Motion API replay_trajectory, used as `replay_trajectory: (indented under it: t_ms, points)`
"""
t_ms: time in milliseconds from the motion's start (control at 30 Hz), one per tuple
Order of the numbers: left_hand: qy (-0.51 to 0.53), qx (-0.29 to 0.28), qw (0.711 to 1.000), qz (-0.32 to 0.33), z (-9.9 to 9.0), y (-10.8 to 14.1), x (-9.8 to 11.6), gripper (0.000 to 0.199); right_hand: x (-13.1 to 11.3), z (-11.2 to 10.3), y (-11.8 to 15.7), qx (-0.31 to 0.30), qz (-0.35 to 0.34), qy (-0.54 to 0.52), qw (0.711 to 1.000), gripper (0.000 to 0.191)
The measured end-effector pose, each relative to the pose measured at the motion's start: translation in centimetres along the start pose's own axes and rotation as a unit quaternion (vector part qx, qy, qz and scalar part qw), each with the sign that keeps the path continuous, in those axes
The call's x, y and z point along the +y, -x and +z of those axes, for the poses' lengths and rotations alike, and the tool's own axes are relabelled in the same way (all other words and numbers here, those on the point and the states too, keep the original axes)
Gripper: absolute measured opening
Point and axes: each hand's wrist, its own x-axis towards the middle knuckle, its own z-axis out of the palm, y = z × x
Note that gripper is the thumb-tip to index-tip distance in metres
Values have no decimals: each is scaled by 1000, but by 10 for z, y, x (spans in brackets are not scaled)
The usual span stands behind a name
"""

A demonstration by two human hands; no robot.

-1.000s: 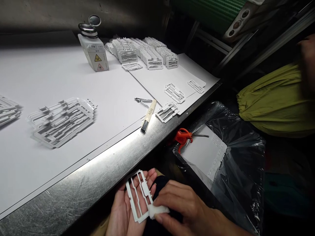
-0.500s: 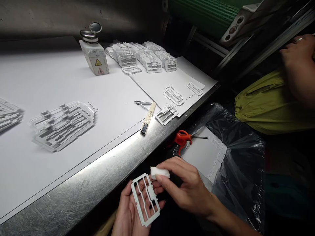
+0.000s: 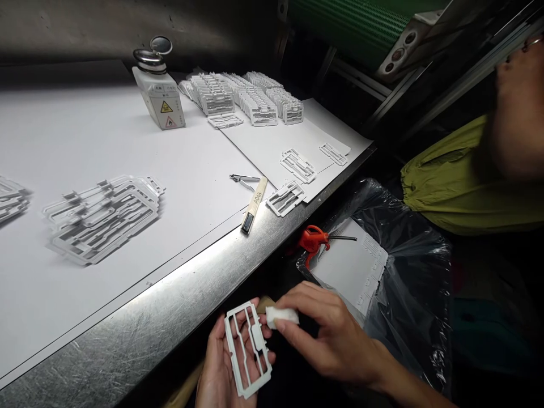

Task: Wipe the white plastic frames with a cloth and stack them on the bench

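Observation:
Below the table edge, my left hand (image 3: 216, 362) cradles a white slotted plastic frame (image 3: 255, 328), its fingers curled behind the openings. The frame is tilted, with small pegs along its right side. My right hand (image 3: 327, 328) pinches a folded white wipe (image 3: 282, 317) between thumb and fingers, just right of the frame's upper part. On the table's metal edge lie a wooden-handled tool marked A048 (image 3: 255, 205) and another slotted frame (image 3: 285, 198). A small pair of metal nippers (image 3: 244, 180) touches or lies very near the tool.
Stacked white frames (image 3: 259, 105) stand at the back beside a dispenser bottle (image 3: 164, 102) with warning labels. More frames (image 3: 106, 218) lie at left. Orange-handled scissors (image 3: 313, 239) and a plastic bag (image 3: 416, 294) are below the edge. Another person's arm (image 3: 521, 107) shows at right.
My right hand has moved slightly down and to the right with the wipe. The frame in my left hand has shifted a little left and down. The other person's arm has moved.

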Motion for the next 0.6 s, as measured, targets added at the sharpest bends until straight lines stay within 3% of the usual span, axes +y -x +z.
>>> replay_trajectory:
  t_ms: [167, 333, 400, 600]
  points:
    - [-44, 49, 998, 15, 4, 1, 0, 23, 2, 8, -10, 40, -41, 13, 998, 12]
    - [-29, 38, 999, 21, 10, 4, 0, 24, 0, 10, -7, -64, -83, 57, 993, 15]
    - [-26, 28, 999, 20, 11, 5, 0, 25, 0, 7, -6, -76, -96, 38, 992, 16]
    - [-39, 38, 998, 10, 9, 3, 0, 22, 9, 5, -15, -26, -119, 51, 991, 15]
